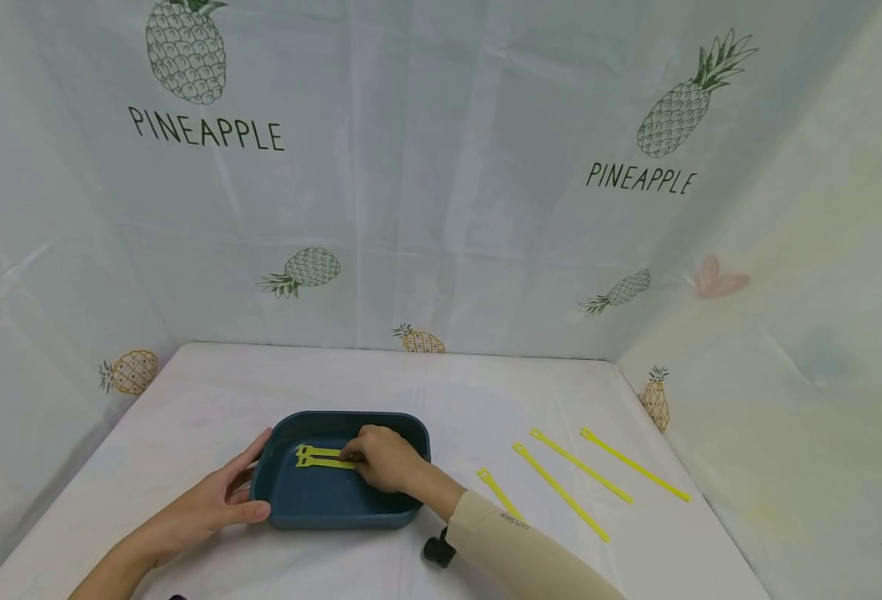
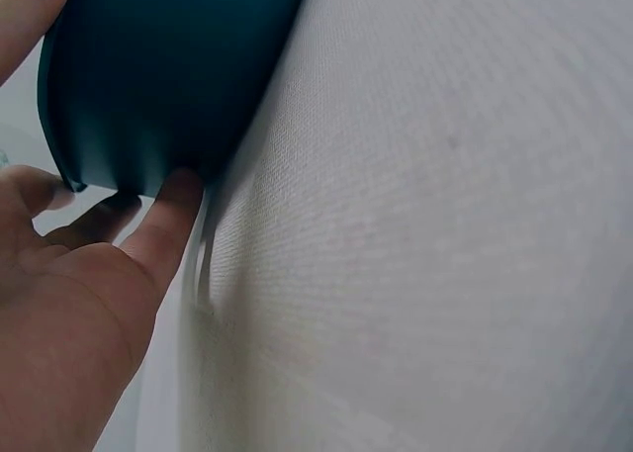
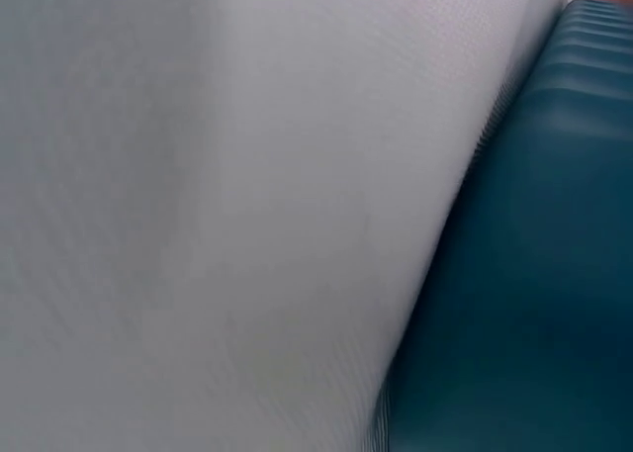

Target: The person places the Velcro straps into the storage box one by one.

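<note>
Tray (image 1: pixel 336 522) holds two yellow straps (image 1: pixel 327 463), side by side. Right hand (image 1: pixel 388 460) curls over their right ends; pinch or mere touch, cannot tell. Left hand (image 1: pixel 212 504) spread wide against tray's left end. Advisable: brace lightly, keep straps flat, parallel.

Soft, muted light spreads evenly over the head view, leaving pale streaks of sheen on the sheet (image 1: pixel 478 100) and a dark interior in the tray (image 1: pixel 336 522). The 2 wrist views are dimmer. In the left wrist view, the fingers (image 2: pixel 163 225) are shaded near the tray and the bench (image 2: pixel 425 195) blurs rightward. The right wrist view is soft, with grey shading at left.
</note>
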Motion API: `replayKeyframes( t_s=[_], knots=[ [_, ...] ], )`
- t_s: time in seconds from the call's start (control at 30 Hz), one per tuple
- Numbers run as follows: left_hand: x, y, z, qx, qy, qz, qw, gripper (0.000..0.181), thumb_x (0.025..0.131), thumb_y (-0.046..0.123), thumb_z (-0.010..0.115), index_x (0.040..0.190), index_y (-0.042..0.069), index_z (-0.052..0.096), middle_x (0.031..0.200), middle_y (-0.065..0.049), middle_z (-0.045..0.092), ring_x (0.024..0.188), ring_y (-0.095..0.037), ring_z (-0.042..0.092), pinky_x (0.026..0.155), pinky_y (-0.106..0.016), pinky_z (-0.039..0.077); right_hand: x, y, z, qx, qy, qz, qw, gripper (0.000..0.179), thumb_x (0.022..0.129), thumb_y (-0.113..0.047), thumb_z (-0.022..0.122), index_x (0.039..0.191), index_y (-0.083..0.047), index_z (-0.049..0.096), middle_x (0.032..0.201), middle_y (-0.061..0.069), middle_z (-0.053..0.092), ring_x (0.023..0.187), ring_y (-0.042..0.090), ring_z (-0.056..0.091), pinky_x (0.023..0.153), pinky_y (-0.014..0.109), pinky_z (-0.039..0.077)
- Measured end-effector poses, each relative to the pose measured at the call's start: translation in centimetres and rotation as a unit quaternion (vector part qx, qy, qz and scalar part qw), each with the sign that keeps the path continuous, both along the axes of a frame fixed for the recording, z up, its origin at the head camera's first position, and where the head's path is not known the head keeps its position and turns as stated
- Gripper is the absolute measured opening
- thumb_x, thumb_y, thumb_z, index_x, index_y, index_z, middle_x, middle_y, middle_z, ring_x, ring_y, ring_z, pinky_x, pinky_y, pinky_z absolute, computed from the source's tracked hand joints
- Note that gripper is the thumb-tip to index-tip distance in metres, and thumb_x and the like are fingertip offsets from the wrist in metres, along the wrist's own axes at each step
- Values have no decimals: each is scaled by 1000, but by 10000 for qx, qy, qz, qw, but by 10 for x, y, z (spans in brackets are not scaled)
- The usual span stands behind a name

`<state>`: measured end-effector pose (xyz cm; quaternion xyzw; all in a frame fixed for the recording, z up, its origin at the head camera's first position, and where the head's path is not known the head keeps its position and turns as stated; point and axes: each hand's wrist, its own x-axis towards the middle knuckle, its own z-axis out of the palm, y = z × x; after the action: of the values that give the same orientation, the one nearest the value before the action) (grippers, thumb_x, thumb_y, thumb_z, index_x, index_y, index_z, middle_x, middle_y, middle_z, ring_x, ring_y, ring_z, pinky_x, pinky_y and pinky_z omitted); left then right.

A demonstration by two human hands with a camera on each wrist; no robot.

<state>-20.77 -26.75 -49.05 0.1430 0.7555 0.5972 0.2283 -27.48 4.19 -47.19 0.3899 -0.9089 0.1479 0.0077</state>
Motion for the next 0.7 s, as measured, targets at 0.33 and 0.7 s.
replayKeyframes(
  t_s=[0.33, 0.7],
  knots=[
    [1, 0, 0, -85, 30, 23, 10000, 104, 104, 22, 71, 171, 34, -8, 175, -29, 1, 146, -45, 47, 98, -21, 51, 3, 16, 23, -143, -107, -14, 9998, 26, 100, -8, 74, 124, -15, 80, 102, -3, 71, 87, 1, 57, 77, 12, 46],
    [2, 1, 1, -25, 29, -2, 10000, 105, 104, 20, 71, 171, 33, -8, 175, -29, 2, 146, -44, 48, 98, -21, 51, 4, 56, 56, -660, -265, 119, 9974, 27, 99, -7, 74, 126, -13, 78, 106, 1, 71, 90, 10, 63, 78, 19, 50]
  ],
)
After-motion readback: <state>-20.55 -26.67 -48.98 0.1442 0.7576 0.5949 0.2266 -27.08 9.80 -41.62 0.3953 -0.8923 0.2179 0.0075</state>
